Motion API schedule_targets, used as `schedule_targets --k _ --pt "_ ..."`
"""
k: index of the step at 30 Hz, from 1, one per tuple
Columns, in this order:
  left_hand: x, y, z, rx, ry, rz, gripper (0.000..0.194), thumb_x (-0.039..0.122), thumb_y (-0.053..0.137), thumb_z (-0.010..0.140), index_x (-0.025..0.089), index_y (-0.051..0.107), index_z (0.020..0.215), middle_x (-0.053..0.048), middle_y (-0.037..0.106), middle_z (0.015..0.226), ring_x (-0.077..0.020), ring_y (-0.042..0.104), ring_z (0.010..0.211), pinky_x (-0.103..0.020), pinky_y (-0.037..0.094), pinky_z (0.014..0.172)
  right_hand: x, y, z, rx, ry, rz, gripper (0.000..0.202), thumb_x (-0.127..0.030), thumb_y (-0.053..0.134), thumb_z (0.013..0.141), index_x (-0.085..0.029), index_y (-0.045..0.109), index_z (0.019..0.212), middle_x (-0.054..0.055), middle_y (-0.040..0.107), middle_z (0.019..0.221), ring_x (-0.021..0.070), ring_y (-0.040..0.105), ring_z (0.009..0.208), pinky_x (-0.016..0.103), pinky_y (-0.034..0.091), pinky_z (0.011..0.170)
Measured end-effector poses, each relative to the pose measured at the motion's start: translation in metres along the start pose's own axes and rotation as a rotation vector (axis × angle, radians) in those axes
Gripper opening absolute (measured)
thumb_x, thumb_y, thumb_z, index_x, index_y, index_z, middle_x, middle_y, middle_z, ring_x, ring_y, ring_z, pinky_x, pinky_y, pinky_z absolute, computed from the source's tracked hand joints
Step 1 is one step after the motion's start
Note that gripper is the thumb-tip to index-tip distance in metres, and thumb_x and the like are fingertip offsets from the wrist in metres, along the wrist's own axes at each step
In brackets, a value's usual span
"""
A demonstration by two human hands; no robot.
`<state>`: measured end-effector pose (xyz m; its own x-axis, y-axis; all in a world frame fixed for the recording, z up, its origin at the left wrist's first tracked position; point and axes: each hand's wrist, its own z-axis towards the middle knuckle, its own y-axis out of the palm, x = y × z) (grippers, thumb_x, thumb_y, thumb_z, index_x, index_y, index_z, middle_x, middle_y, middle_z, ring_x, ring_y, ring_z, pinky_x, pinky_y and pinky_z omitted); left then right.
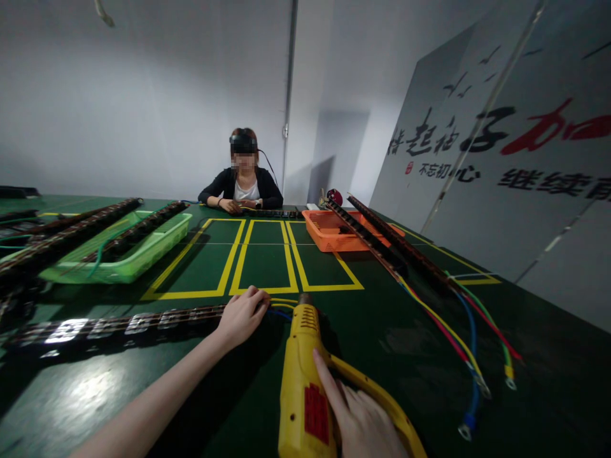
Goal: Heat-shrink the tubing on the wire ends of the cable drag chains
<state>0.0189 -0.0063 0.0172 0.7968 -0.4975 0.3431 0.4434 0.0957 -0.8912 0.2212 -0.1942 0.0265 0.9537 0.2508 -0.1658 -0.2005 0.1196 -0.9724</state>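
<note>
- Curling over the right end of the black strip [119, 326] in the head view, the left hand [244, 315] rests where a yellow wire [282, 300] and a blue wire [281, 313] come out; I cannot tell whether its fingers pinch them.
- Grasping the yellow heat gun [305, 375], the right hand [365, 420] lays its index finger along the casing.
- The strip lies flat on the green bench [391, 343], toward the left; the gun's nozzle [305, 298] points forward, just beside the wires.
- To work well, I judge, the left fingers should stay out of the nozzle's line and steady the strip without covering the wires.
- Any heat seems best spread by small, even sweeps rather than aimed at one spot.
- The orange basket [329, 241] and the loose coloured wires at right are best kept clear of hot air.
</note>
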Motion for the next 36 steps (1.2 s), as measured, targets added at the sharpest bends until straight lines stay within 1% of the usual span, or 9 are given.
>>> schedule_targets --k 4,9,11,15,20,26,29,32,36 --pt "0.0 0.0 0.002 -0.01 0.003 -0.025 0.023 0.037 0.04 0.094 0.025 0.059 0.096 -0.001 0.06 0.103 -0.0193 0.062 0.094 -0.033 0.042 0.079 0.002 0.003 -0.003 0.042 -0.032 -0.052 0.098 -0.007 0.058 0.066 -0.018 0.012 0.152 0.008 0.07 0.11 0.0244 0.068 0.092 0.036 0.056 0.082" --pt "-0.004 0.003 0.004 0.041 0.041 -0.09 0.017 0.034 0.045 0.092 0.023 0.059 0.091 -0.002 0.06 0.109 -0.0182 0.061 0.096 -0.031 0.041 0.076 0.005 0.008 -0.007 0.15 -0.093 -0.122 0.112 -0.005 0.057 0.066 -0.02 -0.016 0.149 0.006 0.071 0.106 0.0232 0.069 0.091 0.033 0.057 0.078" --pt "-0.004 0.002 0.005 0.049 0.043 -0.11 0.015 0.033 0.047 0.091 0.023 0.059 0.092 -0.002 0.06 0.11 -0.0186 0.061 0.098 -0.031 0.041 0.077 0.004 0.01 -0.007 0.19 -0.104 -0.148 0.113 -0.006 0.056 0.065 -0.019 -0.02 0.148 0.006 0.071 0.104 0.0233 0.07 0.089 0.032 0.058 0.075" --pt "-0.001 0.0 0.005 0.021 0.024 -0.111 0.013 0.032 0.049 0.091 0.023 0.058 0.091 -0.001 0.061 0.108 -0.0186 0.062 0.094 -0.031 0.041 0.076 0.002 0.012 -0.005 0.276 -0.114 -0.179 0.113 -0.006 0.053 0.062 -0.017 -0.017 0.149 0.005 0.073 0.098 0.0235 0.071 0.083 0.032 0.059 0.071" --pt "0.0 0.002 0.005 0.007 -0.001 -0.096 0.017 0.033 0.044 0.094 0.022 0.056 0.089 0.0 0.062 0.102 -0.0167 0.062 0.087 -0.029 0.039 0.072 0.001 0.013 -0.004 0.249 -0.152 -0.196 0.113 -0.008 0.055 0.062 -0.015 -0.016 0.149 0.005 0.073 0.095 0.0225 0.071 0.078 0.031 0.059 0.068" --pt "0.001 0.004 0.005 0.025 -0.044 -0.118 0.019 0.035 0.045 0.093 0.022 0.057 0.088 0.001 0.061 0.099 -0.0155 0.061 0.087 -0.028 0.036 0.072 -0.005 0.021 -0.003 0.331 -0.209 -0.262 0.107 -0.01 0.051 0.062 -0.009 -0.01 0.15 0.005 0.073 0.088 0.0216 0.07 0.073 0.03 0.058 0.064" --pt "0.003 0.002 0.004 0.026 -0.059 -0.119 0.019 0.035 0.045 0.093 0.022 0.058 0.088 0.001 0.061 0.099 -0.016 0.061 0.088 -0.028 0.036 0.072 -0.013 0.031 -0.001 0.41 -0.229 -0.28 0.09 -0.011 0.04 0.073 -0.007 -0.004 0.151 0.006 0.073 0.083 0.021 0.07 0.07 0.029 0.057 0.061" --pt "0.004 0.0 0.004 0.023 -0.074 -0.134 0.021 0.036 0.044 0.094 0.022 0.058 0.089 0.001 0.061 0.1 -0.0162 0.061 0.088 -0.028 0.036 0.073 -0.024 0.044 0.005 0.558 -0.214 -0.28 0.071 -0.005 0.017 0.082 -0.007 0.001 0.151 0.007 0.071 0.074 0.0205 0.069 0.062 0.03 0.054 0.056" --pt "0.004 -0.001 0.005 0.023 -0.094 -0.166 0.015 0.028 0.045 0.092 0.022 0.059 0.091 0.001 0.061 0.105 -0.0161 0.061 0.092 -0.028 0.038 0.074 -0.033 0.059 0.011 0.673 -0.209 -0.299 0.069 0.0 0.006 0.083 -0.009 0.014 0.151 0.006 0.067 0.064 0.0196 0.064 0.051 0.028 0.051 0.052"
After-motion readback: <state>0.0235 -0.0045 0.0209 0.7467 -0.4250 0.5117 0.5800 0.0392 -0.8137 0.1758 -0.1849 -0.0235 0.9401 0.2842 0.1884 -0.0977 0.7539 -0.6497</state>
